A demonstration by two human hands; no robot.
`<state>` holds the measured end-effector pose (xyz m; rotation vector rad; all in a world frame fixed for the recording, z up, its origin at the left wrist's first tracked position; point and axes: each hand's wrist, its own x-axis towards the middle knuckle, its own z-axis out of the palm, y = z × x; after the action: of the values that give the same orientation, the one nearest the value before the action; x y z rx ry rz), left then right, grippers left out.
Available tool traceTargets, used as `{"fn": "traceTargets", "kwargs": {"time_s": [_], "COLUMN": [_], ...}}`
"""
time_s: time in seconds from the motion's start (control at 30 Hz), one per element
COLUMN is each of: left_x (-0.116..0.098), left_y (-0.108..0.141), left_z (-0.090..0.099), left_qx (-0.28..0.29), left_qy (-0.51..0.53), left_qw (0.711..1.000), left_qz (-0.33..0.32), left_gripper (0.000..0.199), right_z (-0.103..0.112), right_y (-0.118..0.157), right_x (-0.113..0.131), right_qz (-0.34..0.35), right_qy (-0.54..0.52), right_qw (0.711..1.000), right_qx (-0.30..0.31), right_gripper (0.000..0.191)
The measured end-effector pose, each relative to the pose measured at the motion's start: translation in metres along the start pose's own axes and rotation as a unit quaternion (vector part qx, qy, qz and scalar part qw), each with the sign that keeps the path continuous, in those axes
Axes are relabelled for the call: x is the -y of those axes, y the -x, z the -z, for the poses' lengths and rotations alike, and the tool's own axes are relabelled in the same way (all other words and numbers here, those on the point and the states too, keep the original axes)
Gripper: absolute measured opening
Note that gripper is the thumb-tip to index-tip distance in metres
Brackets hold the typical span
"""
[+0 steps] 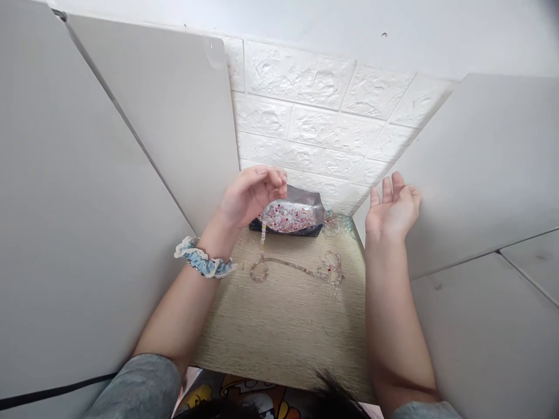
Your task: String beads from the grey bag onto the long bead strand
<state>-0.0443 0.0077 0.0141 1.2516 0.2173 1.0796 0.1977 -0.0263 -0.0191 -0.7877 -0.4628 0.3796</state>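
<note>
My left hand [253,195] is raised in front of a shiny pouch of pink and red beads [290,216], its fingers curved and apart with nothing between them. A blue scrunchie with white lace [204,258] circles that wrist. On the right, my right hand [392,212] is held up, palm visible, fingers spread, holding nothing. Strung beads [288,265] lie on the wooden tabletop [279,326], with a small loop at the left and a tangled cluster [331,270] at the right. One strand runs up toward the pouch.
Greenish clear strands [345,224] lie at the tabletop's back right corner. Pale panels stand on the left [174,116] and right [489,163]. A white brick-patterned wall [301,128] closes the back. A dark cord [56,391] crosses the lower left.
</note>
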Motion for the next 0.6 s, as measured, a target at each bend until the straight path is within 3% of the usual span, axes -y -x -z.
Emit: {"fn": "traceTargets", "kwargs": {"time_s": [0.13,0.23,0.47,0.6], "left_x": [-0.006,-0.006,0.002,0.009], "left_y": [0.002,0.001,-0.003,-0.005], "left_z": [-0.011,-0.013,-0.004,-0.001], "left_qx": [-0.010,-0.008,-0.045,-0.029], "left_qy": [0.004,-0.001,-0.068,-0.176], "left_qw": [1.000,1.000,0.993,0.970], "left_qz": [0.010,0.018,0.090,0.164], "left_gripper": [0.034,0.027,0.034,0.034], "right_z": [-0.006,-0.011,-0.023,-0.028], "right_y": [0.005,0.010,0.022,0.033], "right_x": [0.000,0.005,0.023,0.031], "right_qz": [-0.075,-0.110,-0.188,-0.168], "right_qy": [-0.007,-0.019,-0.033,0.036], "right_qw": [0.997,0.993,0.969,0.952], "right_qx": [0.006,0.025,0.160,0.253], "right_gripper": [0.013,0.012,0.016,0.018]}}
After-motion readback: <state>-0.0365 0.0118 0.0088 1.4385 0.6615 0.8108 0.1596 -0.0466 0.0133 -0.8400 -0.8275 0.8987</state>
